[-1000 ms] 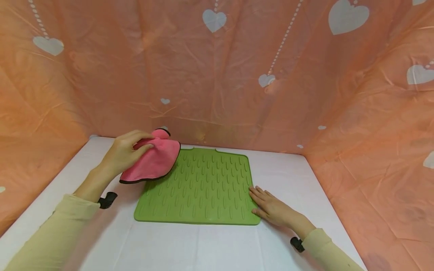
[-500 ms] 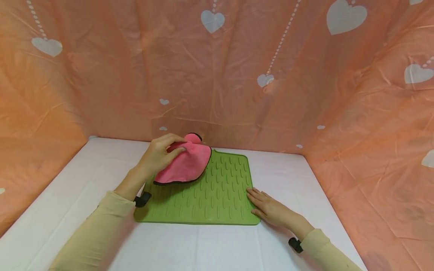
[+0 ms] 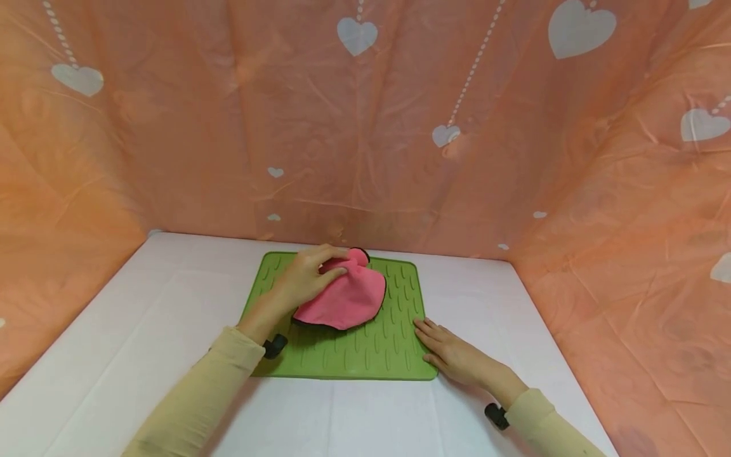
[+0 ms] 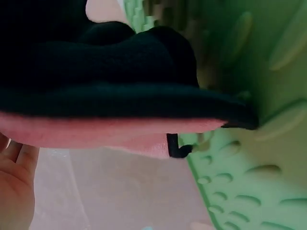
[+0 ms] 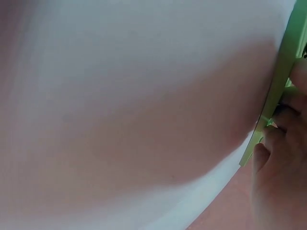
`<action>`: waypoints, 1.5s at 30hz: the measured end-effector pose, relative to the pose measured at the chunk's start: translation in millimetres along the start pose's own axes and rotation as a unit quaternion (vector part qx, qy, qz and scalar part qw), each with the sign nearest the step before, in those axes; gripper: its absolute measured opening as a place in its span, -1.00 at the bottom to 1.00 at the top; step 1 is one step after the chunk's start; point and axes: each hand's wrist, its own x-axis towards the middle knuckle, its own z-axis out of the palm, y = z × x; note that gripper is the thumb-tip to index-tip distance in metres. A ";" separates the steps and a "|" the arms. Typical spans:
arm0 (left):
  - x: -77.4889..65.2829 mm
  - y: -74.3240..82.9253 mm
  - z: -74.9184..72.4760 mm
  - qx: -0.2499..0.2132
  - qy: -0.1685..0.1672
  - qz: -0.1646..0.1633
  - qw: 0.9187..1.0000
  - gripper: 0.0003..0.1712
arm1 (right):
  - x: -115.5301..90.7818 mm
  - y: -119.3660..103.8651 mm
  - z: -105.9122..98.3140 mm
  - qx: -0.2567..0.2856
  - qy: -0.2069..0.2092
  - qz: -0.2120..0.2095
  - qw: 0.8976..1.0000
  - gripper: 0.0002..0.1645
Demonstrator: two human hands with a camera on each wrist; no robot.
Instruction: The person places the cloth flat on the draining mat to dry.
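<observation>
A pink cloth (image 3: 348, 298) with black edging hangs in a bunch from my left hand (image 3: 305, 277), which pinches it between thumb and fingers. It is over the middle of a green ribbed mat (image 3: 365, 362). Seen from the left wrist, the cloth's dark edge (image 4: 144, 103) reaches down to the mat's raised ribs (image 4: 264, 170); whether it touches them I cannot tell. My right hand (image 3: 454, 355) rests with straight fingers on the mat's right edge. In the right wrist view the fingers of the right hand (image 5: 283, 158) lie over the green rim (image 5: 283, 62).
White cloth (image 3: 474, 285) covers the table under and around the mat. An orange curtain (image 3: 365, 146) with white hearts rises behind the table and along both sides. A black wrist device (image 3: 275, 346) sits beneath the left wrist, another (image 3: 497, 416) by the right.
My left hand has carried the pink cloth rightward from the mat's left side to its middle, and lower in the last half second. The right hand stays almost still at the right edge.
</observation>
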 end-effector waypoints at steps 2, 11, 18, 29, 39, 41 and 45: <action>-1.2 -3.3 4.2 0.005 -0.018 -0.014 1.000 -0.70 | 0.1 0.3 0.3 0.006 -0.003 0.002 1.000 -0.34; -8.4 -16.6 10.5 0.035 -0.097 -0.064 0.993 -0.74 | 0.1 1.7 2.1 0.004 0.008 -0.006 1.000 -0.35; -9.1 -24.8 12.7 0.082 -0.154 -0.076 0.982 -0.71 | 0.5 1.8 2.5 0.016 0.000 0.007 1.000 -0.33; -12.4 -42.6 19.9 0.075 -0.213 -0.131 0.965 -0.68 | 0.7 1.4 2.3 0.006 -0.010 0.019 1.000 -0.34; -15.4 -44.4 16.8 0.069 -0.199 -0.115 0.971 -0.67 | 4.4 -1.1 0.9 0.001 0.005 0.024 1.000 -0.34; -15.9 -41.9 15.2 0.068 -0.195 -0.108 0.972 -0.65 | 5.8 -3.1 0.6 -0.002 0.016 0.033 0.999 -0.34; -17.6 -36.5 10.6 0.066 -0.178 -0.099 0.977 -0.62 | 12.0 -10.2 -2.5 0.008 0.047 0.059 0.997 -0.36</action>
